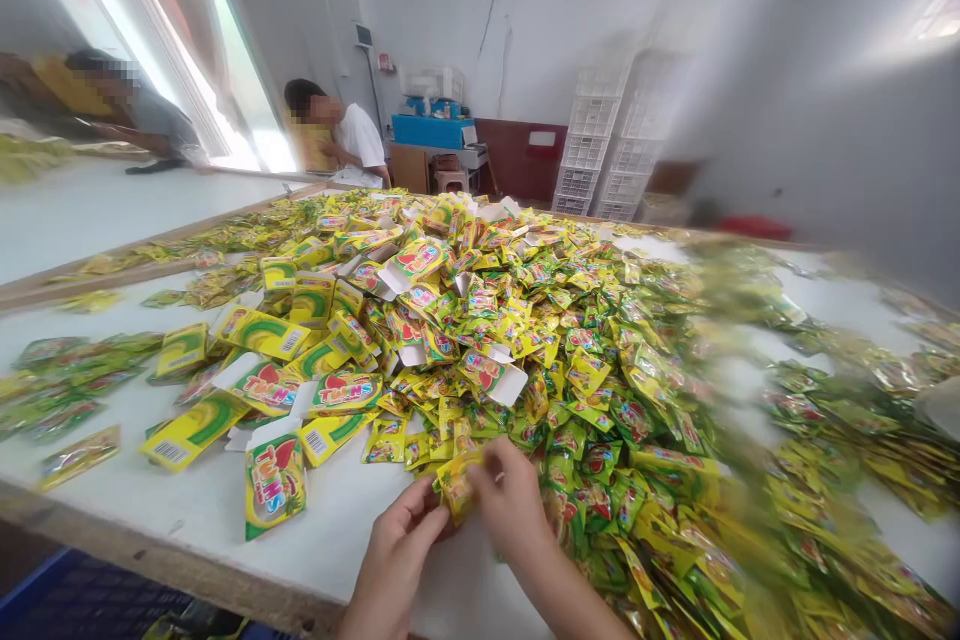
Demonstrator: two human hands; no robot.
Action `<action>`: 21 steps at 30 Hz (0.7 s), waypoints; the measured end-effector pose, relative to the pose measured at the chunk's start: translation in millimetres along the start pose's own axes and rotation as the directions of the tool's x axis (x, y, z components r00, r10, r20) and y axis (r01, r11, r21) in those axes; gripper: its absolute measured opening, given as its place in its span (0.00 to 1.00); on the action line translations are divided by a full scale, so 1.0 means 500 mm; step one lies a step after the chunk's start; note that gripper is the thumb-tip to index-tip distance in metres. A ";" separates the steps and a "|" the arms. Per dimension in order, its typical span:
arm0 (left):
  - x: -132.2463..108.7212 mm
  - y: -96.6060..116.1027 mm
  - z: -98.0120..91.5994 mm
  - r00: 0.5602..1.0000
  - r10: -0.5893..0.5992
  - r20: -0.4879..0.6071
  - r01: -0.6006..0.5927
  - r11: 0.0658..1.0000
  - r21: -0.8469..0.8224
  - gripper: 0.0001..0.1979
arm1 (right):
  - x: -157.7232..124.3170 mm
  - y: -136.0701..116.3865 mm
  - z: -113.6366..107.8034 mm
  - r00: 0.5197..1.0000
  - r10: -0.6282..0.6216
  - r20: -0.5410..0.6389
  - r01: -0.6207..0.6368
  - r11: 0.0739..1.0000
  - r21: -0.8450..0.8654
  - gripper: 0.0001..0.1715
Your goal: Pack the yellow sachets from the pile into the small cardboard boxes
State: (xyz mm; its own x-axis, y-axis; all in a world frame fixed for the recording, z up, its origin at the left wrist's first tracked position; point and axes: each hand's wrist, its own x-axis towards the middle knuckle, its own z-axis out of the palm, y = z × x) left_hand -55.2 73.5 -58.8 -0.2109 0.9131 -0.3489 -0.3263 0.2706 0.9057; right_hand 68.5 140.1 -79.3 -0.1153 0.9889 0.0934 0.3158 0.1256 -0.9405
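Observation:
A big heap of yellow and green candy sachets covers the white table. Several small yellow cartons lie open or flat along the heap's left side. My left hand and my right hand meet at the near edge of the heap. Both pinch one yellow sachet between their fingertips, just above the tabletop. The fingers of both hands are curled closed around it.
Loose sachets lie scattered at the far left. Two people work at the back left, one in a white shirt. White crates are stacked against the far wall beside a blue machine. The right side is motion-blurred.

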 end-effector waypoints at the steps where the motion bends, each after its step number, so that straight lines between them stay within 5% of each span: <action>1: 0.000 0.001 0.004 1.000 0.000 0.021 0.000 1.000 -0.001 0.20 | -0.002 0.001 0.000 1.000 -0.025 -0.006 0.025 0.999 -0.035 0.06; 6: 0.000 -0.015 0.009 0.997 0.078 -0.010 -0.075 0.980 0.187 0.21 | -0.020 -0.002 0.003 0.995 -0.104 0.007 0.104 0.994 -0.026 0.02; 8: -0.002 -0.020 0.006 0.996 0.091 0.012 -0.092 0.965 0.246 0.23 | -0.024 -0.003 -0.001 0.989 -0.082 0.125 0.069 0.992 0.101 0.10; 11: -0.005 -0.008 -0.020 0.989 0.133 0.070 -0.150 0.910 0.386 0.21 | -0.023 -0.007 -0.009 0.914 -0.063 0.401 -0.039 0.970 0.240 0.13; 13: -0.002 0.018 -0.061 0.959 0.281 0.018 -0.250 0.818 0.518 0.18 | -0.025 -0.011 -0.014 0.909 -0.084 0.408 -0.002 0.979 0.205 0.08; 15: 0.011 0.055 -0.122 0.822 0.547 -0.157 -0.288 0.638 0.714 0.21 | -0.029 -0.016 -0.017 0.934 -0.129 0.332 0.102 0.990 0.097 0.03; 16: 0.020 0.076 -0.158 0.680 0.691 -0.243 -0.225 0.513 0.828 0.25 | -0.031 -0.018 -0.018 0.938 -0.152 0.310 0.146 0.988 0.041 0.02; 17: 0.031 0.096 -0.193 0.583 0.748 -0.318 -0.064 0.433 0.899 0.33 | -0.033 -0.019 -0.018 0.938 -0.171 0.301 0.180 0.984 -0.002 0.02; 18: 0.041 0.114 -0.225 0.548 0.740 -0.390 0.104 0.403 0.909 0.40 | -0.033 -0.020 -0.017 0.938 -0.183 0.293 0.199 0.980 -0.025 0.02; 21: 0.053 0.140 -0.270 0.545 0.695 -0.468 0.222 0.418 0.881 0.48 | -0.030 -0.031 -0.021 0.957 -0.176 0.228 0.176 0.984 0.024 0.07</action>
State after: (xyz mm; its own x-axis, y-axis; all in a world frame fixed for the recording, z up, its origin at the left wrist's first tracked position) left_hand -208.0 75.6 -37.3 -0.7732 0.5434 0.3268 0.6280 0.5848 0.5135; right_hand 75.4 124.4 -62.8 -0.3810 0.9067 0.1808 0.2675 0.2953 -0.9172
